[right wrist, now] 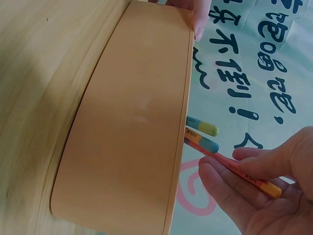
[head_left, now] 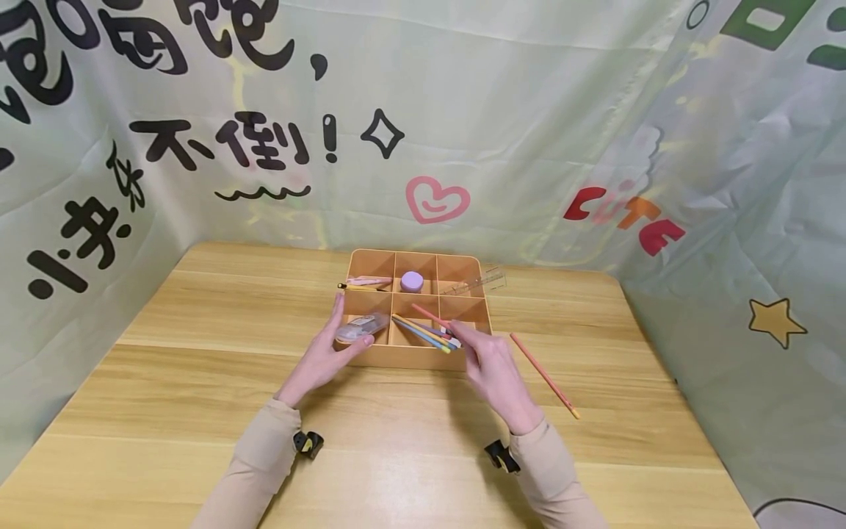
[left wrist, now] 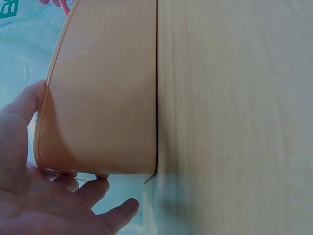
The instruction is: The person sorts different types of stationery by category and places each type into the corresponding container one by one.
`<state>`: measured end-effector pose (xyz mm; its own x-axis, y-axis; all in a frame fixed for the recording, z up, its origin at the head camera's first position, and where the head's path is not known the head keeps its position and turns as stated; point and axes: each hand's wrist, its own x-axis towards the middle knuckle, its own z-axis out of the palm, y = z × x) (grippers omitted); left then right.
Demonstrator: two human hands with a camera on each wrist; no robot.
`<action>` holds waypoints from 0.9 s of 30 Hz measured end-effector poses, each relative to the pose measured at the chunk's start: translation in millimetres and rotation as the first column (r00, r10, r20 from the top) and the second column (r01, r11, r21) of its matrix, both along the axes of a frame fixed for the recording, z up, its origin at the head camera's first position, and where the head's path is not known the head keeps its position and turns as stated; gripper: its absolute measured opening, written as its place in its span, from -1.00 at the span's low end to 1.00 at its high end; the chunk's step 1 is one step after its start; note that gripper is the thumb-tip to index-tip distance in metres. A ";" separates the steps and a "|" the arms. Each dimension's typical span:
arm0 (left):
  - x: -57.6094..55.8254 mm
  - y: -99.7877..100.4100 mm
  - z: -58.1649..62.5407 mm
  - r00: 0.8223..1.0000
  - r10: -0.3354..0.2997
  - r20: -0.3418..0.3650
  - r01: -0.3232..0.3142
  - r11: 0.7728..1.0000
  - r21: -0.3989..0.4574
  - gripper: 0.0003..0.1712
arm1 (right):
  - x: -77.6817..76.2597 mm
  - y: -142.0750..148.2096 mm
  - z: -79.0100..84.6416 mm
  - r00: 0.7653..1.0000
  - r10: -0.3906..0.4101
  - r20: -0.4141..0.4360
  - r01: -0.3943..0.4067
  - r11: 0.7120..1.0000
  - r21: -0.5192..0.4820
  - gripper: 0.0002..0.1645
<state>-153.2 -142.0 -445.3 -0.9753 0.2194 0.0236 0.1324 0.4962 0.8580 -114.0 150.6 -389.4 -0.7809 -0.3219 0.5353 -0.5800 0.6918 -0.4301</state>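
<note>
A brown divided organizer box (head_left: 410,358) stands on the table. My left hand (head_left: 325,350) grips its front left corner, thumb on the front rim and fingers along the left side; in the left wrist view, the thumb (left wrist: 35,98) touches the rim. Between thumb and fingers, my right hand (head_left: 492,365) pinches a red pencil (right wrist: 234,169) with a yellow end, tilted over the front middle compartment. Several coloured pencils (head_left: 423,334) lean out of that compartment, and their ends (right wrist: 205,126) poke past the rim in the right wrist view.
A second red pencil (head_left: 545,376) lies on the table (head_left: 628,441) right of the box. Inside the box are a clear grey case (head_left: 362,328), a purple round item (head_left: 412,281), pens (head_left: 366,282) and a clear ruler (head_left: 476,281) jutting over the right edge. Printed curtains (head_left: 502,147) surround the table.
</note>
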 end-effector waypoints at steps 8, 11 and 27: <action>-0.4 0.0 -0.3 1.000 0.003 0.008 -0.004 1.000 0.002 0.19 | -0.5 -0.5 -1.3 0.998 0.024 0.055 -0.023 1.000 -0.017 -0.54; -0.8 0.1 -0.2 1.000 0.002 0.006 -0.002 1.000 0.006 0.19 | -1.3 -0.2 -1.4 0.996 0.055 0.067 -0.053 0.998 -0.023 -0.52; -0.6 -0.1 0.3 1.000 0.003 0.008 -0.003 1.000 0.003 0.19 | -17.4 50.2 3.8 0.963 0.005 0.268 0.020 0.996 -0.089 -0.53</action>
<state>-153.8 -142.1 -445.1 -0.9762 0.2163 0.0163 0.1239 0.4944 0.8603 -131.4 200.9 -385.5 -0.9019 -0.2755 0.3328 -0.4300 0.6469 -0.6298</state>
